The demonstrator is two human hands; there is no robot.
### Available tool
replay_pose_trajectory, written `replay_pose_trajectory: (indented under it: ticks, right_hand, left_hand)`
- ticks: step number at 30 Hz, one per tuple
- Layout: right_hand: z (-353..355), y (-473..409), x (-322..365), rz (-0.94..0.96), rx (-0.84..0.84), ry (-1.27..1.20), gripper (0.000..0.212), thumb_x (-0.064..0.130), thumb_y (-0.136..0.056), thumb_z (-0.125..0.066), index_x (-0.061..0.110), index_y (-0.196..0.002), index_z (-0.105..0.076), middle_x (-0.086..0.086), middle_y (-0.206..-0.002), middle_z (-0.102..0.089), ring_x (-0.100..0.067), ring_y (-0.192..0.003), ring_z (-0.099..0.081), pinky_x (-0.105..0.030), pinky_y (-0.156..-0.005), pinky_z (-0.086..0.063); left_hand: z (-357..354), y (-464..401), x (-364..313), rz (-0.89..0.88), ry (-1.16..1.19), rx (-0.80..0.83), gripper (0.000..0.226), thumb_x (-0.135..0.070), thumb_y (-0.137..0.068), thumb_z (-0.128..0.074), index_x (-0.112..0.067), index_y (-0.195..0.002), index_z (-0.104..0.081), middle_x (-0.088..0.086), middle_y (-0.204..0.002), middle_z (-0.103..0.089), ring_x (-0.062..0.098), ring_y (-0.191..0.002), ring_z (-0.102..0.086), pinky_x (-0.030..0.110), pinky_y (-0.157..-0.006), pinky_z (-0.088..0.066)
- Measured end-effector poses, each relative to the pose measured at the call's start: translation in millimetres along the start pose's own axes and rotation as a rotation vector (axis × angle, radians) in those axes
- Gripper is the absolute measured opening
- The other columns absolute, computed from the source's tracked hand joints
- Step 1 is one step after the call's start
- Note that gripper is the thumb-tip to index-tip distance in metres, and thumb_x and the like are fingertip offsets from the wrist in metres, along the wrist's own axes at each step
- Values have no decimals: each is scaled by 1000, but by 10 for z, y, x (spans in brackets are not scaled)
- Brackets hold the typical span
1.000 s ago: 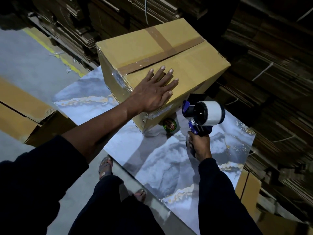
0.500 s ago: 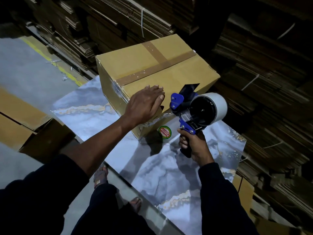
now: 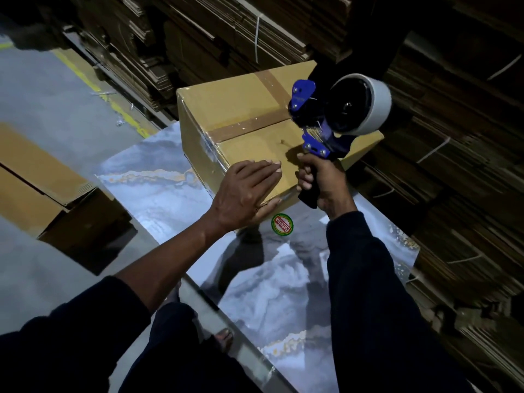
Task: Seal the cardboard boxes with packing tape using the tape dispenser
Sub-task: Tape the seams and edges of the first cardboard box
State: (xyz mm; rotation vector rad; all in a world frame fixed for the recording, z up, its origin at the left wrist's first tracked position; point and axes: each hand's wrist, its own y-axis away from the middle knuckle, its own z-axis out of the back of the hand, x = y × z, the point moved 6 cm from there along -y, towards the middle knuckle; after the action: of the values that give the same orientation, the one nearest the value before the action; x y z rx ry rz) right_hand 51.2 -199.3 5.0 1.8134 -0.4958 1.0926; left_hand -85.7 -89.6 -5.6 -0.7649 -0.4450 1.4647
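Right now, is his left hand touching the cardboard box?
Touching. The head view shows the left hand lying flat on the cardboard box at its near top edge, thumb against the side.

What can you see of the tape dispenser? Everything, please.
The tape dispenser is a handheld pistol-grip type: blue frame with silver screws, black hub carrying a large white-looking tape roll, dark handle. The right hand grips the handle, holding it raised and tilted over the near right part of the cardboard box, blue front plate towards the taped seam. Whether it touches the box cannot be told. No loose tape end is clearly visible.
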Motion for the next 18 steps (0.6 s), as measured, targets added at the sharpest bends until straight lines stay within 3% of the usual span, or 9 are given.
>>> replay_pose_trajectory:
  ticks: [7, 10, 13, 15, 18]
  right_hand:
    - [-4, -104, 46, 39, -24, 116, 40, 16, -89, -66, 21, -54, -47, 1, -47, -33, -18, -41, -26, -31, -50, -32]
    - [-3, -97, 47, 39, -34, 121, 39, 15, -89, -66, 21, -55, -47, 1, -49, -33, -18, -43, -25, -31, -49, -31]
    - [-9, -97, 36, 42, -24, 107, 38, 16, -88, -65, 21, -55, -46, 1, -49, -33, -18, -42, -25, -31, -49, -30]
    - [-11, -112, 26, 38, -20, 98, 39, 16, -89, -65, 21, -56, -44, 1, -49, -32, -18, -42, -24, -31, -48, -31]
    - [-6, -124, 16, 28, -14, 106, 40, 16, -90, -63, 21, -57, -41, 1, -49, -31, -18, -41, -25, -31, -48, -32]
  left_hand:
    - [-80, 42, -41, 8, -28, -62, 48, -42, -101, -67, -7, -134, -69, 9, -146, -61, 27, -135, -59, 44, -106, -45]
    - [-80, 45, -1, 55, 9, -19, 83, -62, -91, -72, 1, -144, -57, 16, -155, -51, 34, -148, -43, 54, -118, -34]
    - [0, 95, 29, 267, 213, -74, 123, -78, -83, -63, 18, -152, -28, 37, -163, -19, 47, -156, -10, 66, -125, -12]
    - [-8, 197, -1, 525, 426, -193, 125, -81, -90, -43, 21, -153, -8, 41, -164, 2, 49, -157, 5, 63, -127, -4]
    - [-161, 331, -120, 848, 675, -281, 114, -79, -97, -27, 10, -159, 8, 25, -169, 17, 34, -160, 13, 60, -128, -3]
